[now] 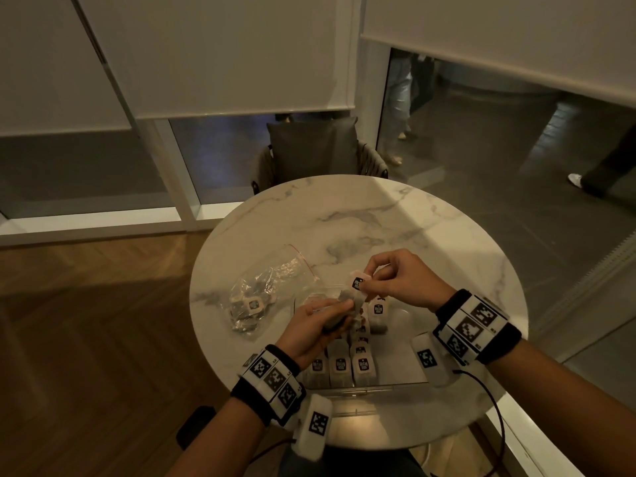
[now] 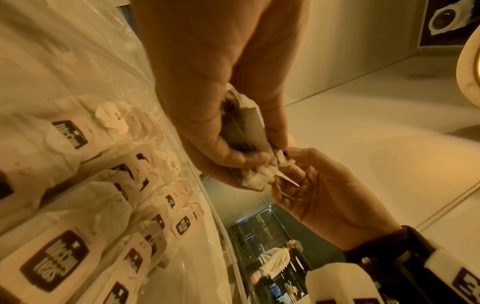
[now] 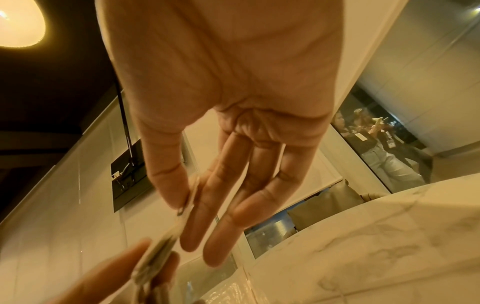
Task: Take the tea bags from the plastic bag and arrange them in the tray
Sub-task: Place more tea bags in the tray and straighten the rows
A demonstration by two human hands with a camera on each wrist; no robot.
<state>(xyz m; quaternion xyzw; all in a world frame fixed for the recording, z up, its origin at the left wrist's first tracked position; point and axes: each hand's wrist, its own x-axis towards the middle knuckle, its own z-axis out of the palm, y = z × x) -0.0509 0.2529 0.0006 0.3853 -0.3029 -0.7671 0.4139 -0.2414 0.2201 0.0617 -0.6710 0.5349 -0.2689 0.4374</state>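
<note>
Above the clear tray [image 1: 402,382], both hands work on one tea bag [image 1: 351,299]. My left hand [image 1: 321,320] grips its grey pouch [image 2: 245,131] between thumb and fingers. My right hand [image 1: 385,278] pinches its white paper tag [image 1: 358,282] between thumb and forefinger; the tag [image 3: 191,197] shows edge-on in the right wrist view. Several tea bags [image 1: 347,364] with dark labels lie in rows in the tray [image 2: 207,197]. The crumpled clear plastic bag [image 1: 265,290] lies left of the tray with a few tea bags [image 1: 249,306] inside.
The round marble table [image 1: 361,218] has bare surface beyond the hands. A dark chair [image 1: 313,149] stands at the far edge. Wooden floor lies to the left; glass panels stand behind, with people's legs beyond them.
</note>
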